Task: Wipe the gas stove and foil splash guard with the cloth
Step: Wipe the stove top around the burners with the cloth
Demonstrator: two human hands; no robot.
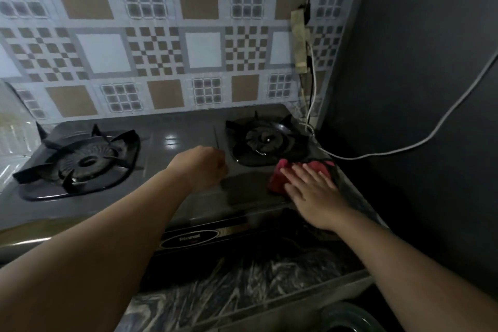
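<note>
— Where's the cloth right now?

— The red cloth (280,178) lies on the gas stove (188,137), at its front right corner, just in front of the right burner (266,140). My right hand (314,191) is pressed flat on top of it, fingers stretched out, not gripping, just holding it down against the metal

— And your other hand?

— My left hand (202,167) is curled into a loose fist with nothing in it, over the middle of the stove, between the right burner and the left burner (80,162)

— The splash guard?

— The foil splash guard (151,43) stands right behind the stove, patterned in squares. A white cable (420,140) hangs to the right of the stove, near the right burner
</note>
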